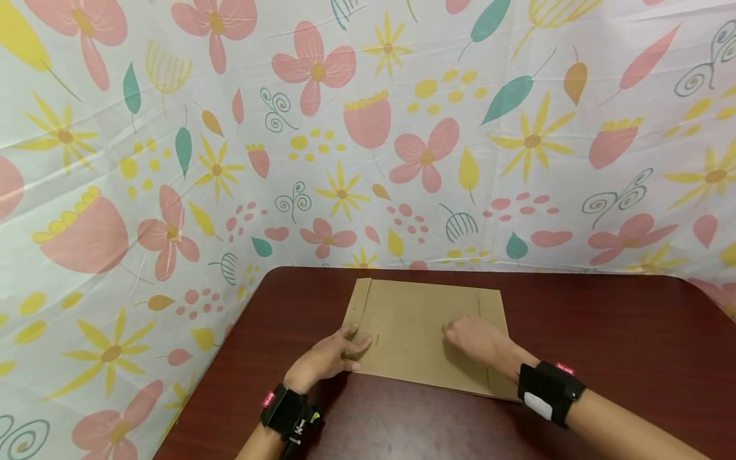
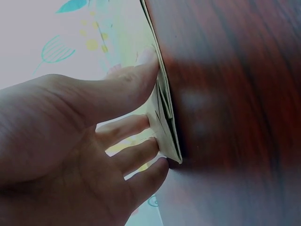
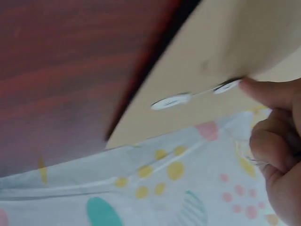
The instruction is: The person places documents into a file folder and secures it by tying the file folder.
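Note:
A brown paper envelope lies flat on the dark wooden table. My left hand presses straight fingers on its near left corner, the thumb lying along the envelope's edge. My right hand rests on the envelope's right part with curled fingers. In the right wrist view its index fingertip meets one white closure disc. A thin string runs from there to a second disc, and the fingers appear to pinch that string.
A floral plastic sheet hangs as a wall behind and to the left of the table. The table's rounded back left corner lies close to the envelope. Bare wood shows to the right and in front.

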{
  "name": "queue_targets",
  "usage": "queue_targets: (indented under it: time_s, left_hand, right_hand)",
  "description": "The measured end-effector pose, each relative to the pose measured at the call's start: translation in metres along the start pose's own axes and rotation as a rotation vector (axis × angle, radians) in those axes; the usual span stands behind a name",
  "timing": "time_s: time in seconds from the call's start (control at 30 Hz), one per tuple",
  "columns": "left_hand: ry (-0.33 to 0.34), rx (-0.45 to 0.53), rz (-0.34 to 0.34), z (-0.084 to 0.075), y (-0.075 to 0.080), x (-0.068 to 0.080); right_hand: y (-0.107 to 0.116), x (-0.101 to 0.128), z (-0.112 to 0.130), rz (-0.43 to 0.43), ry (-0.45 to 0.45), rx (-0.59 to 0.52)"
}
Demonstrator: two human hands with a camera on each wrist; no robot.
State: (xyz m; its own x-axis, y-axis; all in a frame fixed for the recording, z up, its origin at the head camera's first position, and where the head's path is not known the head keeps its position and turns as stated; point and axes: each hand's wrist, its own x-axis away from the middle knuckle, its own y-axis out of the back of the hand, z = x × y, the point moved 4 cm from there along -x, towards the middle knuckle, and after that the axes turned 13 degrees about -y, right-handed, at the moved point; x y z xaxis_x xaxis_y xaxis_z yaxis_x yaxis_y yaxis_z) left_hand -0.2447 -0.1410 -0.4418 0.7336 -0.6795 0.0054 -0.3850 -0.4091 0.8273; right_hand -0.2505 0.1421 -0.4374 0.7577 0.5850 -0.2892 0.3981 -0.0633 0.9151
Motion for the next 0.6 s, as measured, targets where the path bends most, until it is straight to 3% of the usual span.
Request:
queue_targets:
  time_s: [0.2, 0.43, 0.6]
  left_hand:
    - [-0.009, 0.013, 0.002, -0.002, 0.001, 0.001]
    - [0.0, 0.015, 0.0, -0.002, 0.001, 0.002]
    - [-0.005, 0.011, -0.003, -0.002, 0.001, 0.002]
  right_hand:
    - [-0.01, -0.012, -0.024, 0.112, -0.095, -0.271]
    - [-0.023, -0.011, -0.051, 0.229, -0.414, -0.649]
    - [-0.026, -0.003, -0.062, 0.226, -0.513, -0.742]
